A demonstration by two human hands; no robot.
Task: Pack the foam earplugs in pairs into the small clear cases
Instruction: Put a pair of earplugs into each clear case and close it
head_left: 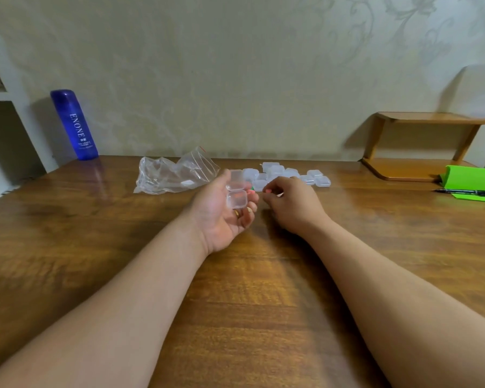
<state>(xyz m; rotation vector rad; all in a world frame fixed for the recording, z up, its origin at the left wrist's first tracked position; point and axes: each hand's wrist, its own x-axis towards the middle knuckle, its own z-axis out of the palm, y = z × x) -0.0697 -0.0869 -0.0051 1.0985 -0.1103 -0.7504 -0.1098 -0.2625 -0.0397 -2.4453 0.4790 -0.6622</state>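
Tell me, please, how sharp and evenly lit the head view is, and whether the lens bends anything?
Head view: soft overall; the open clear case in the left hand is blurry, glare streaks the table, and wide-angle distortion tilts the blue bottle.

Near table (235, 317) bare; cases (291, 175), bag (174, 175) crowd behind

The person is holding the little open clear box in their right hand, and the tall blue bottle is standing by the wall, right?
Not quite. The head view shows the small open clear plastic case in the left hand, not the right hand. The tall blue bottle does stand by the wall.
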